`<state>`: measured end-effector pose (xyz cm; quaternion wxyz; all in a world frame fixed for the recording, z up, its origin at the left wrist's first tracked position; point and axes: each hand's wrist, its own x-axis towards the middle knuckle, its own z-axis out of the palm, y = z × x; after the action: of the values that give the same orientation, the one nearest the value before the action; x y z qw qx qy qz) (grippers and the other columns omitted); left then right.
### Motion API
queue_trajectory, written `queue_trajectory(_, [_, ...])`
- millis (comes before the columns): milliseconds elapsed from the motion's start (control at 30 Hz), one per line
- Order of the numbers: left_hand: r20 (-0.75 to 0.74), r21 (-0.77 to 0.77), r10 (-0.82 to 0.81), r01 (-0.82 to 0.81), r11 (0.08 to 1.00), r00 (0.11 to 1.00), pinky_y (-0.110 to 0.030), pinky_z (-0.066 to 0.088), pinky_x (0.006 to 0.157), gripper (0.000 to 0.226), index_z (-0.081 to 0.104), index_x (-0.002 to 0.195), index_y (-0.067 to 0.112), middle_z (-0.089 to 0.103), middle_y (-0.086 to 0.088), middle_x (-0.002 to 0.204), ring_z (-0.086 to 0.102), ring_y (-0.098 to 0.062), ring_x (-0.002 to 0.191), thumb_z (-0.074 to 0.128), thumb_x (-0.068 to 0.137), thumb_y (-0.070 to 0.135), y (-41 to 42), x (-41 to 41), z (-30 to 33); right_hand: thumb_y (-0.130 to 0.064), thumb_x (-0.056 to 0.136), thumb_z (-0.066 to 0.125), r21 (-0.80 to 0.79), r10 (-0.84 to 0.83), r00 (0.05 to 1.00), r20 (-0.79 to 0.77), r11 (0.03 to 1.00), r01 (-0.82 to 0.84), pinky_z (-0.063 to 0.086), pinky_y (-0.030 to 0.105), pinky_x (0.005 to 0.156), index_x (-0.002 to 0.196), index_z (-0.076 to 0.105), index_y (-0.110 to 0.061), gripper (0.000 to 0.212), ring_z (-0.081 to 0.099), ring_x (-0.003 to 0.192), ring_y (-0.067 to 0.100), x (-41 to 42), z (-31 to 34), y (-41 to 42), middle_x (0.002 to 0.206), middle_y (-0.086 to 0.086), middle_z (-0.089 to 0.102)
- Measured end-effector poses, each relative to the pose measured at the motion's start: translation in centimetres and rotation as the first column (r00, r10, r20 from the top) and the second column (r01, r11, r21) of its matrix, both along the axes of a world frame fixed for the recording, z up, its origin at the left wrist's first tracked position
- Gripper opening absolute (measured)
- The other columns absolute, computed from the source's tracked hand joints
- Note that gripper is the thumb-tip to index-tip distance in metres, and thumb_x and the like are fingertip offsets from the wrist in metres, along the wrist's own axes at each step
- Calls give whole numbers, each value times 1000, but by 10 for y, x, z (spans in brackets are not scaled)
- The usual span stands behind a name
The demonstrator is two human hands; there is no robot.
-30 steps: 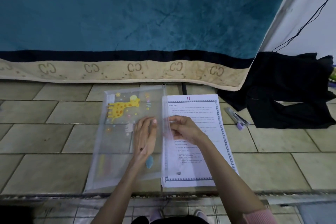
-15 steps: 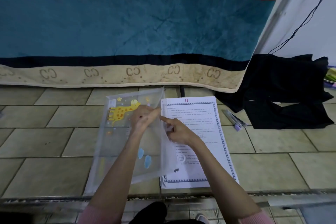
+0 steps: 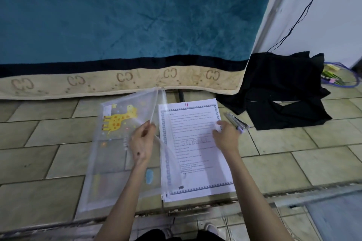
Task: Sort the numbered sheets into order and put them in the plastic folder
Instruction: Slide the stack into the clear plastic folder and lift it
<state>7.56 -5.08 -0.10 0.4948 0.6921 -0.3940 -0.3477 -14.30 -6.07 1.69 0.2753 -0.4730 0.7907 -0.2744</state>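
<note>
A clear plastic folder (image 3: 109,154) with a yellow giraffe print lies on the tiled floor, left of centre. My left hand (image 3: 141,142) pinches the folder's top flap at its right edge and lifts it. To its right lies a stack of printed sheets (image 3: 197,164); the top sheet bears a red 11 at its head. My right hand (image 3: 225,137) pinches the right edge of the top sheet, which curls up under the fingers.
Some pens (image 3: 237,122) lie just right of the stack. A black garment (image 3: 282,92) is heaped beyond them. A striped blanket (image 3: 127,29) hangs behind the folder. A metal floor rail (image 3: 195,211) runs along the near edge. A cable (image 3: 301,15) hangs on the wall.
My right hand left the folder's edge and moved right to the edge of the sheets. My left hand went up from the folder's face and now lifts the flap.
</note>
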Motion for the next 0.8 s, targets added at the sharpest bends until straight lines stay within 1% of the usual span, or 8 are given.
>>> queue_trajectory(100, [32, -49, 33, -31, 998, 999, -42, 49, 89, 56, 69, 105, 15, 70, -4, 86, 65, -24, 90, 47, 73, 55, 5, -2, -5, -35, 85, 63, 281, -74, 995, -71, 955, 91, 36, 47, 99, 133, 39, -5, 62, 34, 128, 36, -14, 2, 3, 142, 17, 37])
queue_trajectory(200, [48, -59, 38, -35, 998, 998, -40, 49, 90, 53, 70, 103, 18, 71, -2, 86, 66, -19, 88, 46, 72, 54, 5, -4, -5, -44, 76, 71, 377, -58, 998, -9, 924, 57, 40, 49, 100, 124, 45, -5, 67, 44, 121, 36, -17, 0, -4, 131, 14, 46])
queue_trajectory(300, [39, -63, 35, -32, 997, 999, -38, 49, 89, 55, 70, 104, 18, 71, -4, 87, 66, -19, 88, 45, 72, 54, 6, -4, -5, -33, 73, 77, 317, -78, 981, 175, 948, 19, 45, 41, 94, 106, 58, -7, 46, 56, 104, 31, -26, -1, -11, 111, 9, 60])
queue_trajectory(400, [44, -76, 40, -36, 996, 998, -34, 48, 83, 53, 70, 102, 15, 70, -4, 82, 63, -17, 80, 44, 74, 52, 5, -2, -6, -16, 79, 72, 220, 22, 933, 360, 970, -108, 52, 35, 83, 106, 62, -4, 31, 63, 92, 25, -36, 8, -6, 104, 6, 67])
queue_trajectory(533, [23, -92, 11, -8, 996, 1000, -24, 32, 58, 31, 55, 59, 20, 40, 3, 52, 38, -3, 54, 48, 85, 37, 6, 0, -6, -19, 81, 72, 235, 45, 790, 611, 943, -235, 57, 39, 79, 112, 59, -12, 35, 70, 89, 23, -43, 17, 3, 105, 5, 71])
queue_trajectory(600, [-4, -64, -31, 31, 997, 1000, -23, 34, 61, 32, 50, 59, 18, 40, 8, 55, 38, -2, 55, 48, 82, 40, 2, 7, -3, -17, 86, 67, 248, 119, 781, 614, 910, -333, 58, 30, 65, 109, 61, -16, 24, 71, 83, 18, -42, 14, 8, 100, 1, 71])
queue_trajectory(700, [-3, 52, -131, 131, 990, 991, -34, 53, 80, 27, 64, 106, 21, 64, -3, 73, 61, -18, 75, 57, 82, 31, -12, 18, 7, -12, 89, 61, 153, 201, 840, 504, 936, -316, 58, 33, 72, 111, 61, -13, 22, 68, 84, 19, -46, 13, 9, 103, 3, 69])
queue_trajectory(800, [110, 104, -153, 142, 984, 982, -42, 58, 75, 10, 62, 88, 31, 65, 1, 68, 65, -21, 71, 63, 79, 28, -20, 22, 16, -5, 89, 59, 37, 223, 881, 416, 964, -262, 57, 23, 65, 112, 60, -6, 23, 65, 77, 18, -66, 22, -2, 103, 9, 67])
